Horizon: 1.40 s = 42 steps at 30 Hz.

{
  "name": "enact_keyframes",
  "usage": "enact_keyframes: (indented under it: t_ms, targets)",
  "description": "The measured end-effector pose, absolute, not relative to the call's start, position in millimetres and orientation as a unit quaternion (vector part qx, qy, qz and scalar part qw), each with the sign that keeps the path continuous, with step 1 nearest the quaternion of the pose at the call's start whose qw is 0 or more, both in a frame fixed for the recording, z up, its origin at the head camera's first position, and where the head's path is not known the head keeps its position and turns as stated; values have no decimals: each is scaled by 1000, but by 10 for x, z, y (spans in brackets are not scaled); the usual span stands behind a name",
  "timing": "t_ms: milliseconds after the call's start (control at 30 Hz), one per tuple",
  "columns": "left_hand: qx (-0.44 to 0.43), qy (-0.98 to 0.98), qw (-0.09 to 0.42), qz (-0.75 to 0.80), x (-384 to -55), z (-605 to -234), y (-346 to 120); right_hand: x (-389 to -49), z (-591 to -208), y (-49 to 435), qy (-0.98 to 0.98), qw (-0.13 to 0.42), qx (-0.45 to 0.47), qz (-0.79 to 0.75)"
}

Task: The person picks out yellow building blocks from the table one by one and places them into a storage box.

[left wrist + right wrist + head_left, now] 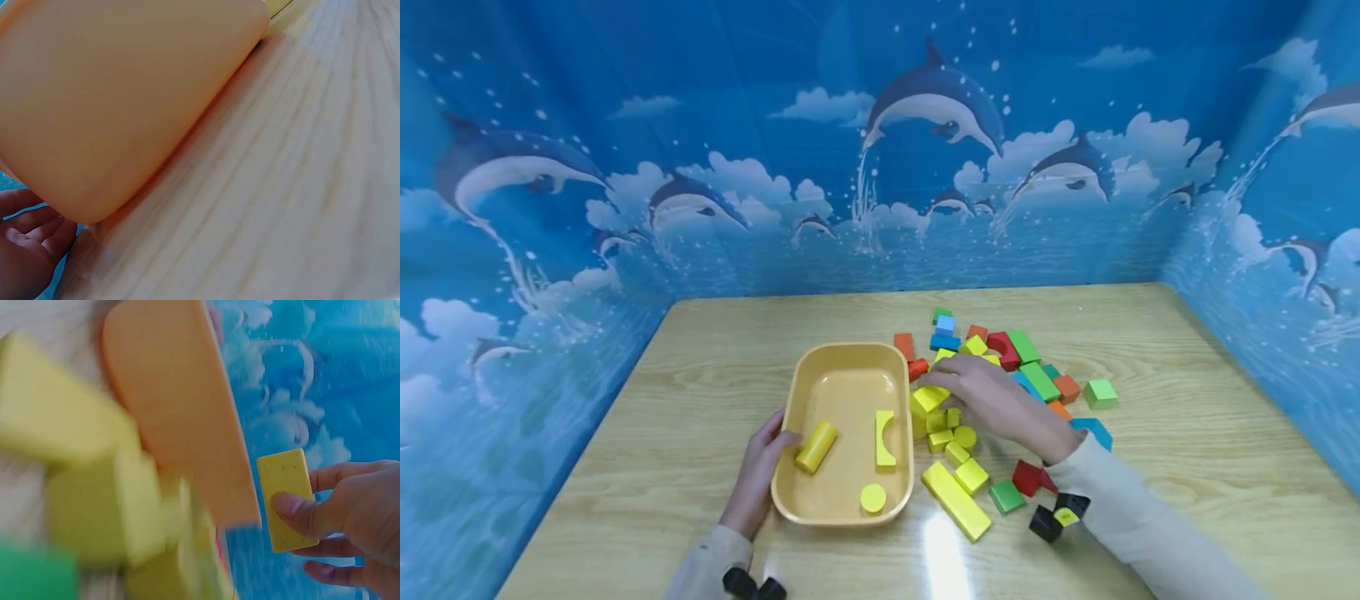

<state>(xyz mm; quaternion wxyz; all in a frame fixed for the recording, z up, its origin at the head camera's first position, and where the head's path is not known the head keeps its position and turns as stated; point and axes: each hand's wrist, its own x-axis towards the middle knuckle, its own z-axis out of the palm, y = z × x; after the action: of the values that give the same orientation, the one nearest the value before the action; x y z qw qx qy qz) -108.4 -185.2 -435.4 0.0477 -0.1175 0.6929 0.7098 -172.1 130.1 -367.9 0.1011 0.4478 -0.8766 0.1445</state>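
A shallow orange-yellow plastic tray (850,371) rests on the table. It holds a yellow cylinder (817,447), a yellow block with a curved notch (881,450) and a small round yellow piece (872,498). My left hand (762,468) grips the tray's left side, thumb over the rim and fingers outside. Right of the tray, over a group of yellow blocks, is my right hand (985,398). In the right wrist view it pinches a yellow rectangular block (286,503) between thumb and fingers. The head view partly hides what lies beneath that hand.
A long yellow block (957,502) lies near the tray's lower right corner. Beside it are a green block (1007,497) and red blocks (1028,477). Several mixed-colour blocks spread farther right, up to a light green block (1100,394). A dolphin-print curtain (925,208) surrounds the table.
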Motion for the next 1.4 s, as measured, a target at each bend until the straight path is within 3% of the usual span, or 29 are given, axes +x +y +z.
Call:
enact_keyframes:
  t_ms: [167, 400, 733, 1133, 1400]
  targets:
    - [-123, 698, 44, 705, -1080, -4356, -1854, -1743, -3651, 881, -847, 98, 504, 134]
    - [-122, 704, 42, 698, -1100, -4350, -1859, -1696, -3747, 400, -838, 46, 539, 73]
    - [-119, 701, 38, 703, -1111, -4349, -1853, -1587, -3924, 99, -829, 5, 558, 34]
    - [-117, 710, 41, 693, -1120, -4346, -1836, -1545, -3888, 150, -841, -10, 541, 21]
    - [-124, 712, 45, 690, -1103, -4349, -1837, -1801, -3716, 850, -872, 19, 460, 169]
